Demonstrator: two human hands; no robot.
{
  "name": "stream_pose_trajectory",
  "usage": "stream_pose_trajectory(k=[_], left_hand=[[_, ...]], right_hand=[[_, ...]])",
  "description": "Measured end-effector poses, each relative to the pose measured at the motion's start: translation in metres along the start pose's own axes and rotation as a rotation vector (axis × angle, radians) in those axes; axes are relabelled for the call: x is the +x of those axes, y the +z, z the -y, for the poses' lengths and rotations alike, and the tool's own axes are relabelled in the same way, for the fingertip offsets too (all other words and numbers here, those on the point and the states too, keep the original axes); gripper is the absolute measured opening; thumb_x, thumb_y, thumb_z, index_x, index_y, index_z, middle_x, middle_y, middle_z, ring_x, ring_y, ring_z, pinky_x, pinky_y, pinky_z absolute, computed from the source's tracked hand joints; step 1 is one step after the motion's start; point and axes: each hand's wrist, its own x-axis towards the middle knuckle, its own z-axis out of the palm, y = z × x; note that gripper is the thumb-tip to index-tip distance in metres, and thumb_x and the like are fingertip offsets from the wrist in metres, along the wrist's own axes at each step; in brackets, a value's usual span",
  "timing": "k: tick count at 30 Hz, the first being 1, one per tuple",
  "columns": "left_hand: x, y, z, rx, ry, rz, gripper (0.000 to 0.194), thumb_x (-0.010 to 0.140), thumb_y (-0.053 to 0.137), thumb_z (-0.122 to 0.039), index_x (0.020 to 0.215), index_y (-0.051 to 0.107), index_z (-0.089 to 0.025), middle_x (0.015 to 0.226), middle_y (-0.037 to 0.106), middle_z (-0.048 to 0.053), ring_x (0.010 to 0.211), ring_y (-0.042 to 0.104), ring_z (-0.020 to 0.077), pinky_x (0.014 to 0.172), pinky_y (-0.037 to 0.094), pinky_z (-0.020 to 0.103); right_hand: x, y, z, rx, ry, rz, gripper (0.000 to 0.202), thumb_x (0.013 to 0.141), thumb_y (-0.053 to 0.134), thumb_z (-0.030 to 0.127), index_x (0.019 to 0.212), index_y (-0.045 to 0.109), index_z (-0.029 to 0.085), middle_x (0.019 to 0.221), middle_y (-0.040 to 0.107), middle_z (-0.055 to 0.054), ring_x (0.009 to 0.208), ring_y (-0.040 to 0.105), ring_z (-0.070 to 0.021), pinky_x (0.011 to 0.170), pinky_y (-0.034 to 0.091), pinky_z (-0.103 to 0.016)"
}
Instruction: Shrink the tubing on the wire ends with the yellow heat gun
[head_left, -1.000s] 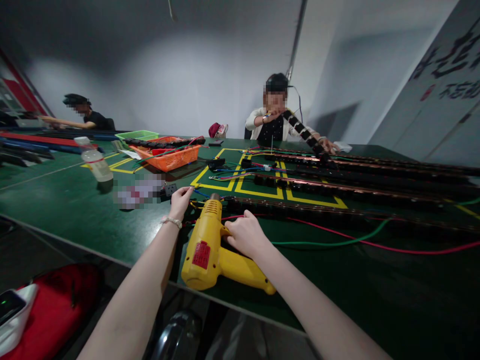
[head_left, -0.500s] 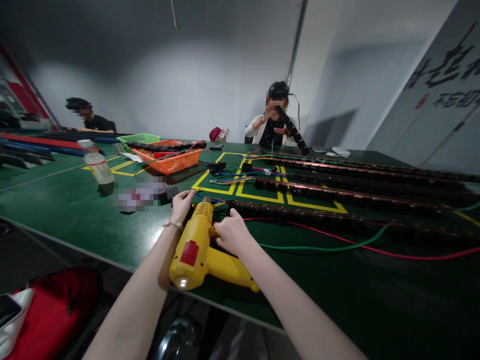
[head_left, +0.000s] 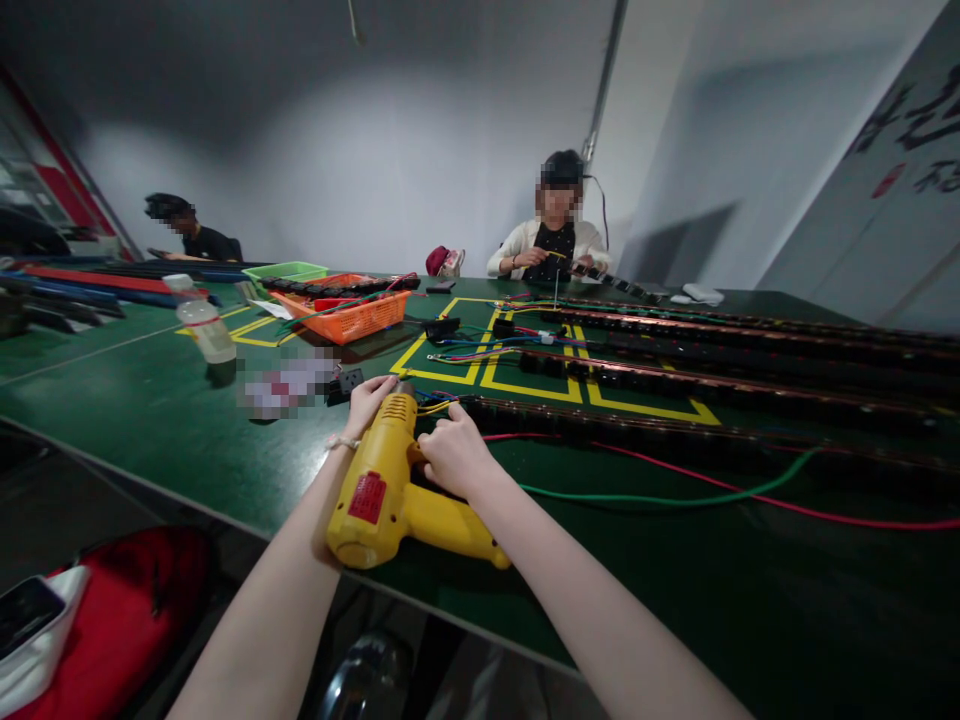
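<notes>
A yellow heat gun [head_left: 367, 490] lies on its side at the table's near edge, between my forearms, its nozzle pointing away from me. My left hand [head_left: 369, 402] is closed in a pinch beside the nozzle; whatever the fingertips hold is hidden. Across the gun, my right hand [head_left: 454, 455] has its fingers curled near the handle and the thin yellow and blue wires [head_left: 436, 406]. I cannot make out what is in it. These wires come from the end of the nearest long dark strip [head_left: 570, 420]. A black connector [head_left: 345, 386] sits just left of my left hand.
More long strips [head_left: 720, 385] lie across the right of the green table. A red wire and a green wire [head_left: 667, 500] loop nearby. An orange basket [head_left: 360, 320] and a bottle [head_left: 206, 325] stand left. A co-worker [head_left: 555, 240] sits opposite, another [head_left: 199, 240] far left.
The view has shifted slightly. My hands stay about the heat gun, still closed. The co-worker opposite has lowered the dark strip from face height to the table.
</notes>
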Motion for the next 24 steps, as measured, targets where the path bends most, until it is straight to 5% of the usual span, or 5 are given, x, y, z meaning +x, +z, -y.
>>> stream_pose_trajectory(k=[13, 24], left_hand=[[0.000, -0.001, 0.004, 0.007, 0.016, -0.011, 0.049, 0.052, 0.072, -0.058, 0.072, 0.071, -0.013, 0.078, 0.071, 0.008, 0.083, 0.061, 0.0226, 0.077, 0.044, 0.030], [-0.003, 0.005, 0.005, -0.092, -0.023, -0.030, 0.056, 0.048, 0.073, -0.060, 0.077, 0.070, -0.013, 0.072, 0.067, 0.005, 0.064, 0.052, 0.0134, 0.060, 0.038, 0.025]], right_hand=[[-0.005, -0.001, -0.004, 0.054, 0.005, 0.040, 0.031, 0.088, 0.054, 0.041, 0.103, 0.060, 0.015, 0.103, 0.062, -0.005, 0.095, 0.059, -0.0171, 0.088, 0.046, -0.042], [-0.038, 0.000, -0.020, 0.066, 0.078, 0.071, 0.030, 0.089, 0.054, 0.041, 0.103, 0.059, 0.015, 0.101, 0.062, -0.004, 0.093, 0.060, -0.0167, 0.087, 0.047, -0.042]])
